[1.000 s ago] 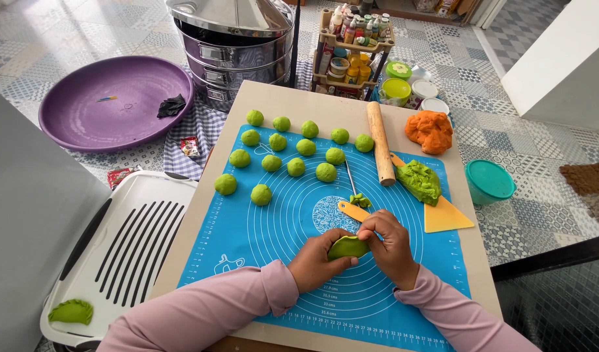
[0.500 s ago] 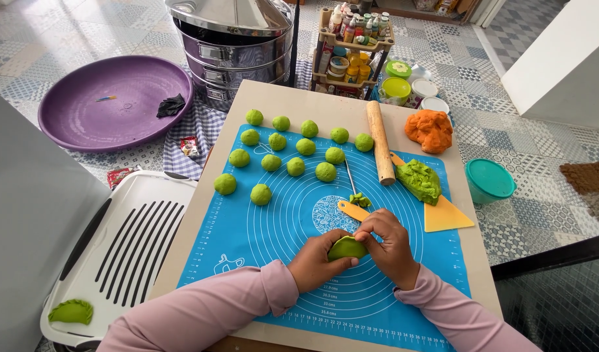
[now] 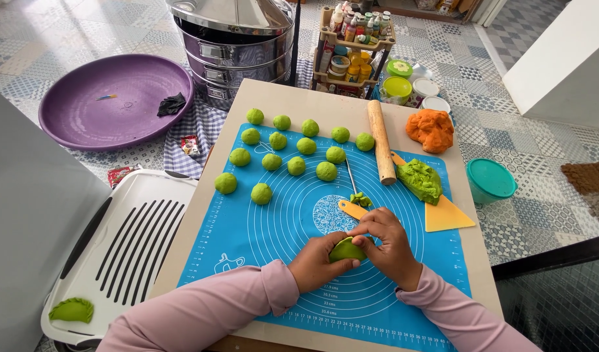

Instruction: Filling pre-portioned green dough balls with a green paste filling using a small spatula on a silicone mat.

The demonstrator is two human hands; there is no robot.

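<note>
Dough piece [image 3: 347,249] pinched between both hands; white tray [image 3: 126,251] holds folded dumpling [image 3: 72,309].

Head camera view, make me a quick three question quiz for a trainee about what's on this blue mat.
1. True or false: both hands grip the green dough piece over the blue mat.
2. What lies just right of the green dough balls? A) wooden rolling pin B) purple basin C) teal container
3. Fill in: the lump at the board's far right corner is coloured ____.

Key: 1 true, the left hand and right hand pinch it together; 2 A; 3 orange.
</note>
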